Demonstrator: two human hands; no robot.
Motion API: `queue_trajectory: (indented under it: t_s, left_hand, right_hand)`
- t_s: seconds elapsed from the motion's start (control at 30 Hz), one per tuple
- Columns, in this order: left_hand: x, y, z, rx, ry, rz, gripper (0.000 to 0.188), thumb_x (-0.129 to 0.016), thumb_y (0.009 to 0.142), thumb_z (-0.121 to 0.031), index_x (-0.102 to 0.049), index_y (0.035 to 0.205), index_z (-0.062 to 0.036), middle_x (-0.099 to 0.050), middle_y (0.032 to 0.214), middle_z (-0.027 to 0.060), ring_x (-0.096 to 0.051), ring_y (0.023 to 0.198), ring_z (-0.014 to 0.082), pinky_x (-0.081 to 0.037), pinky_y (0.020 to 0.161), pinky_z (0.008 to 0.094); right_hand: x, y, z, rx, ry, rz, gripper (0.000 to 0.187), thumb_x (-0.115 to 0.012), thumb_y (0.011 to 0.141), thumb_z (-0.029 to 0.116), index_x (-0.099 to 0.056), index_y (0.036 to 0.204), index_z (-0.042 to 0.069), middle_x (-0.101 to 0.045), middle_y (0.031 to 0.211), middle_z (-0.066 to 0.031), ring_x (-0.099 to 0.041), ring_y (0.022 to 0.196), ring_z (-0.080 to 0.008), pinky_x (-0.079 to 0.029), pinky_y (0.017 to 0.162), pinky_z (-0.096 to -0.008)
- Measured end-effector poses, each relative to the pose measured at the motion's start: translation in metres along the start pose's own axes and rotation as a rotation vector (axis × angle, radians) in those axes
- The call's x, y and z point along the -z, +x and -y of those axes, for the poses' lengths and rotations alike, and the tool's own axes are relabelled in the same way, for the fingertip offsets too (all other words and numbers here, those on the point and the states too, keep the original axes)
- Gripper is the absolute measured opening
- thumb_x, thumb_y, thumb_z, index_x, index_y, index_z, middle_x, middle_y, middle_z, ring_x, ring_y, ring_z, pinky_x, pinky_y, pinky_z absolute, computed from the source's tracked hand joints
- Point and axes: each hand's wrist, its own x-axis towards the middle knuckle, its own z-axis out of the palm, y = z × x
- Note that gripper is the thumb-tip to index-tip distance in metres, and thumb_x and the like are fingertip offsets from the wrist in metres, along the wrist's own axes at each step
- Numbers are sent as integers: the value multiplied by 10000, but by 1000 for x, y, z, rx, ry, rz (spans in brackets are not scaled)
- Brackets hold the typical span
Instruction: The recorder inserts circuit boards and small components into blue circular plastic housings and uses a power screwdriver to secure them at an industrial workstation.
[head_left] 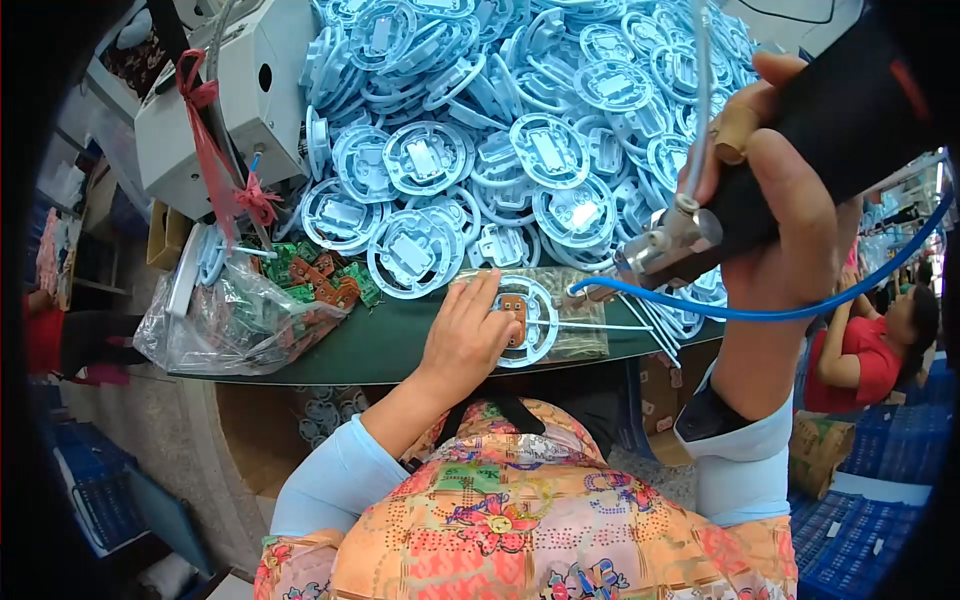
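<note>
- The left hand (pixel 462 335) was flat and half open, its fingers stretched and close together; they rested upon a brown circuit board (pixel 514 303) and did not wrap around it. Its thumb I could not see well.
- The right hand (pixel 795 205) was closed around a black power tool (pixel 835 125), with the fingers curled about the body.
- This tool was tilted, its long axis going from the upper right to the lower left; its metal tip pointed at the pale blue round frame (pixel 550 305). The tip was just beside the right edge of the frame, but I could not tell if they touched.
- The round frame lay flat near the front edge of the dark green worktop (pixel 400 348), on a clear sheet (pixel 590 347), between the two hands.
- The circuit board was inside the frame, its long axis running away from the person.
- From the frame, a thin white wire (pixel 605 326) pointed to the right.
- Behind was a heap of similar blue frames (pixel 430 155); at the left, a plastic bag (pixel 235 325).
- A blue hose (pixel 740 313) curved below the tool, in front of the right wrist.
</note>
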Motion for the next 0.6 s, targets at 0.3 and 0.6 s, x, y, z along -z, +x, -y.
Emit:
queue_trajectory:
  t_s: [0.3, 0.6]
  left_hand:
    - [-1, -1, 1, -10, -27, -42, 192, -712, 812, -124, -600, 905, 1, -557, 1246, 311, -548, 1171, 427, -420, 986, 519]
    - [-4, -3, 4, -6, -67, -31, 159, -731, 797, -123, -639, 822, 5, -547, 1266, 305, -548, 1175, 424, -430, 978, 521]
  right_hand:
    - [-33, -14, -24, -61, -118, -19, 425, -623, 811, 22, -496, 1206, -66, -580, 779, -101, -615, 620, -189, -502, 592, -308]
    - [-51, -18, -33, -96, -20, -34, 413, -642, 814, 6, -502, 1198, -54, -582, 774, -93, -631, 633, -179, -508, 598, -299]
